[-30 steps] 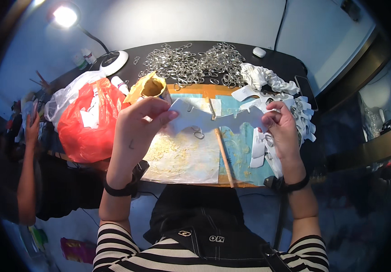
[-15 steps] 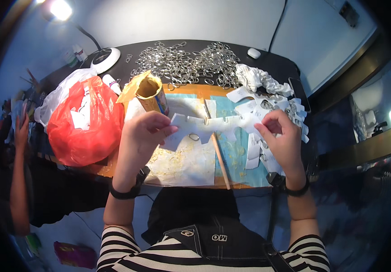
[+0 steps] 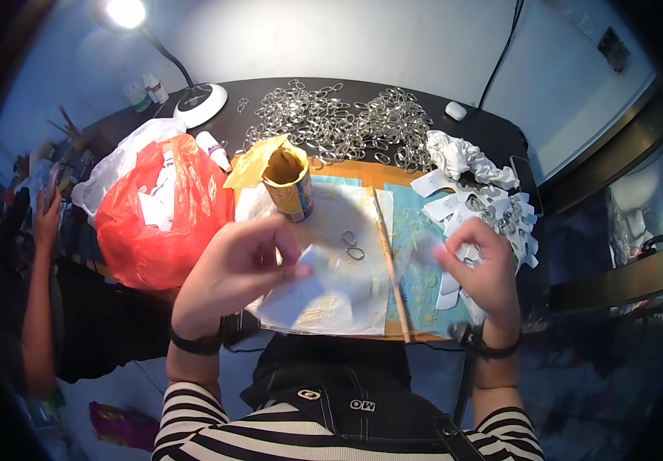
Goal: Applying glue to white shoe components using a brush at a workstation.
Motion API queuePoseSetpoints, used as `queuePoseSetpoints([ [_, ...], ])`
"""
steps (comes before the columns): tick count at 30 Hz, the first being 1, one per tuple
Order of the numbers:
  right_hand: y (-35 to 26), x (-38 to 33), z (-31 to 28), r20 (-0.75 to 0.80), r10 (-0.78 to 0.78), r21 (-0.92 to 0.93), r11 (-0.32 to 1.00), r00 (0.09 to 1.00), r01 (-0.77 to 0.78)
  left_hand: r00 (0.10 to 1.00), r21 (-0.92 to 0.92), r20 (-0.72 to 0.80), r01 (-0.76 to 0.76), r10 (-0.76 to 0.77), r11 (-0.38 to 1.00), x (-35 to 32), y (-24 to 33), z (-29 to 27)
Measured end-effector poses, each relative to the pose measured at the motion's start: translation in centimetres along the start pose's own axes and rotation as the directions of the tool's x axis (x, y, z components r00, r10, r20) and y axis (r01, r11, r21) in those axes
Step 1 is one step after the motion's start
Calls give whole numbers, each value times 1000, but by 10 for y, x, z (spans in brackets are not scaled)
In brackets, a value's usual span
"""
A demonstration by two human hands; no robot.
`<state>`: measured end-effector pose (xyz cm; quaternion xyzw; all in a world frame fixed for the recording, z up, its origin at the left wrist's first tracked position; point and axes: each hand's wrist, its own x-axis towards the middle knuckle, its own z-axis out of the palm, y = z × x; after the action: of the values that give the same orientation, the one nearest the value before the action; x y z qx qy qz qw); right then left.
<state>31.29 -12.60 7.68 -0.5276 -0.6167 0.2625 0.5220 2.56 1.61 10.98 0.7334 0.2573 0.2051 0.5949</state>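
Two hands, one paper strip, two rings

White paper piece blurred between hands.

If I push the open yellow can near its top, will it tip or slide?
The can is taller than wide and stands upright, so a high push may tip it. Its torn lid is folded back, so the contents would probably spill onto the paper sheet.

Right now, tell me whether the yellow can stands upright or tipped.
Upright: the yellow can stands on the work board, its open mouth facing up.
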Motion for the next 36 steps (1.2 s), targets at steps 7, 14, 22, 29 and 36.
queuePoseSetpoints([
  [7,2,40,2,-31,213,-454,867,976,-204,915,357,173,-402,364,843,33,-15,-11],
  [14,41,127,14,314,130,-675,727,940,125,724,682,260,-606,638,409,22,25,-18],
  [22,143,195,106,390,-144,-744,533,910,403,742,517,267,-648,615,559,4,63,-37],
  [29,162,194,106,309,-73,-732,618,948,286,834,202,-315,-408,454,890,38,55,-18],
  [36,129,177,114,201,-10,-27,1000,979,16,936,-137,-208,-316,285,939,72,44,-26],
])
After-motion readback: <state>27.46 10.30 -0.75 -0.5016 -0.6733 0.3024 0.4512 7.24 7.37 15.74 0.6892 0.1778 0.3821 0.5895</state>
